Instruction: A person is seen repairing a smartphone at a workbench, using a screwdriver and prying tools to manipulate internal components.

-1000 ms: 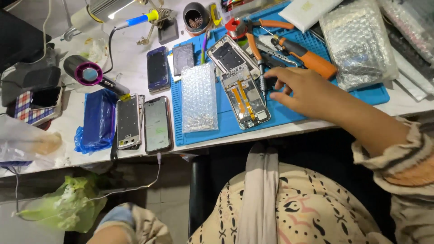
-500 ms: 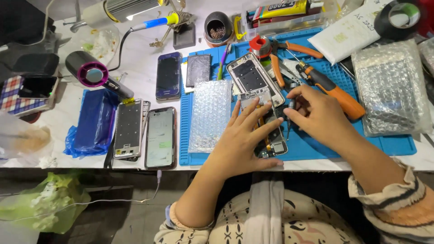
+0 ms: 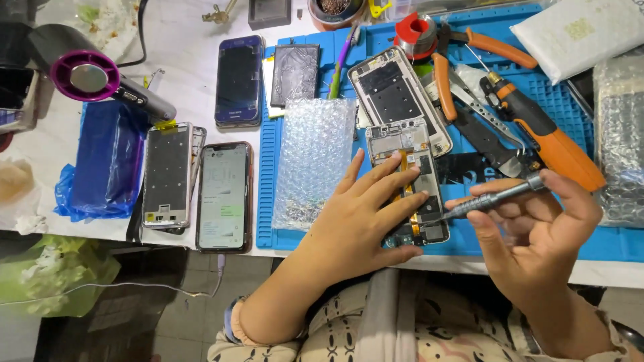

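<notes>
An opened phone (image 3: 410,153) with its back off lies on the blue work mat (image 3: 563,104), its boards and cables showing. My left hand (image 3: 365,218) lies flat on its lower half, fingers spread, pinning it down. My right hand (image 3: 537,231) grips a thin grey screwdriver (image 3: 493,196), whose tip touches the phone's lower right edge. A second bare phone frame (image 3: 396,94) lies just beyond the opened phone.
A bubble wrap sheet (image 3: 315,157) lies left of the phone. Orange pliers (image 3: 469,57) and an orange-handled tool (image 3: 550,137) lie to the right. On the white table (image 3: 194,60) to the left lie several phones, a blue bag (image 3: 107,157) and a purple-ended heat tool (image 3: 100,84).
The view has drawn closer to the bench. My left hand came in and settled on the opened phone. My right hand now holds the screwdriver at the phone's lower edge.
</notes>
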